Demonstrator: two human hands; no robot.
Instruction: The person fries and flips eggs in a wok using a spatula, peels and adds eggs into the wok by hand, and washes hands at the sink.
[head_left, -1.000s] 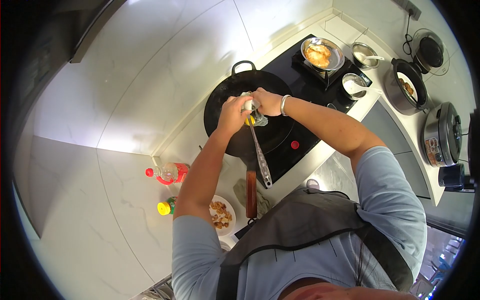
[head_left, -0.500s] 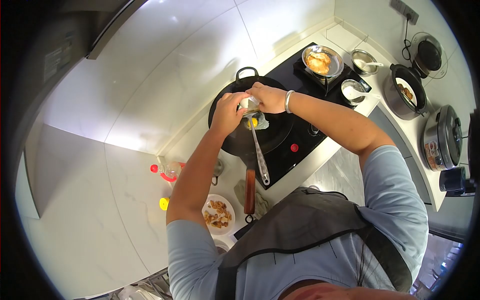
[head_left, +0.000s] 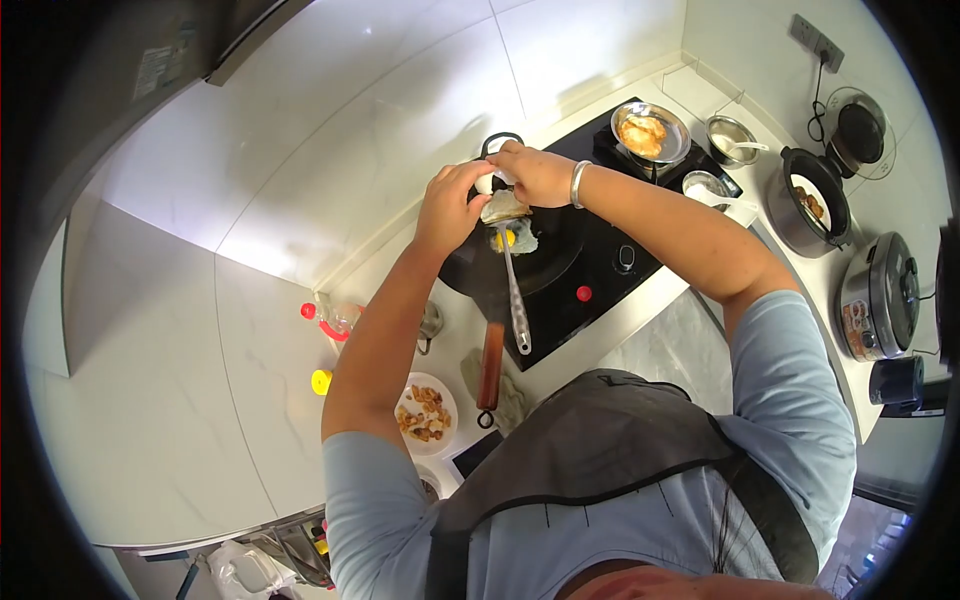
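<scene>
Over the far side of a black wok [head_left: 555, 270], my left hand [head_left: 450, 205] holds a white eggshell [head_left: 485, 184] in its fingertips. Close beside it, my right hand [head_left: 540, 178], with a silver bangle at the wrist, grips another part of the shell. The fingers partly hide both pieces. Below them in the wok lies a cracked egg [head_left: 508, 240] with a yellow yolk and whitening edges. A metal spatula [head_left: 517, 305] rests in the wok, its blade under the hands and its handle toward me. The wok's wooden handle [head_left: 491, 365] also points my way.
On the counter at left stand a plate of browned pieces [head_left: 447, 395] and a red-capped bottle [head_left: 340, 320]. To the right are a steel pan of fried egg [head_left: 684, 150], small bowls [head_left: 745, 155], an open pot [head_left: 785, 190] and a rice cooker [head_left: 870, 330].
Both hands have moved slightly toward the wok's far side, away from the yolk. More of the spatula blade and the white shell now shows. The spatula still lies in the wok.
</scene>
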